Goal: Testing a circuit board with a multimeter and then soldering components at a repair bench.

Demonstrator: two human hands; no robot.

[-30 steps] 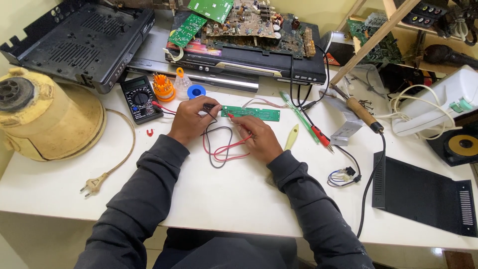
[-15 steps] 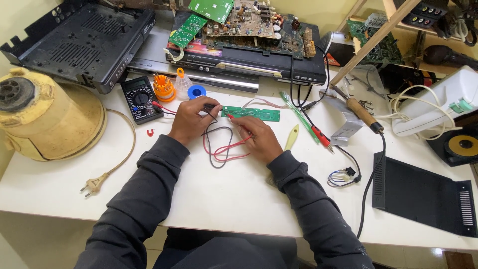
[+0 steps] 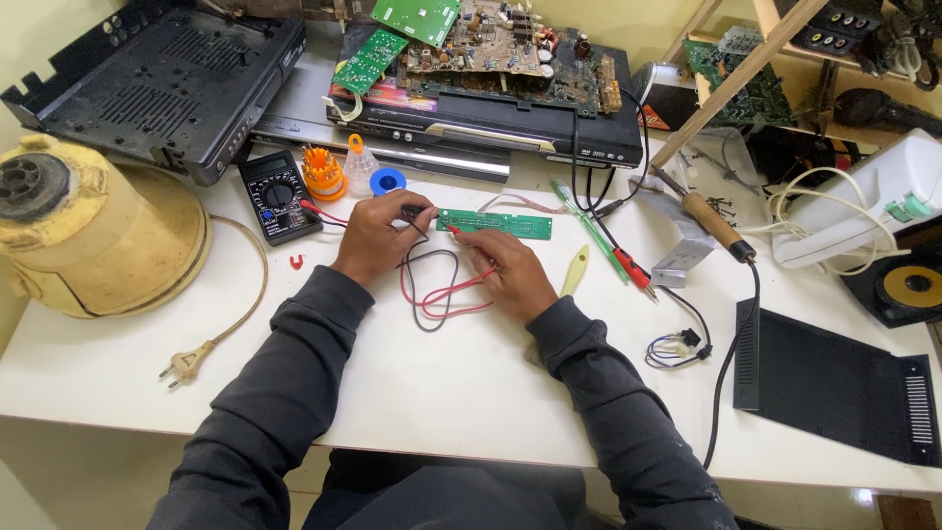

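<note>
At my white tabletop [image 3: 471,393], my left hand [image 3: 378,240] has its fingers clamped on a black probe [image 3: 417,210] and my right hand [image 3: 515,275] on a red probe [image 3: 453,231], both at the green circuit strip's [image 3: 495,223] left end. A multimeter [image 3: 278,195] sits left; looped leads [image 3: 442,290] lie between my hands, a soldering iron [image 3: 708,218] right.

Almost no change: left hand [image 3: 375,238] and right hand [image 3: 512,273] hold the same pose with probes at the green circuit board [image 3: 494,223]; no visible shift.
</note>
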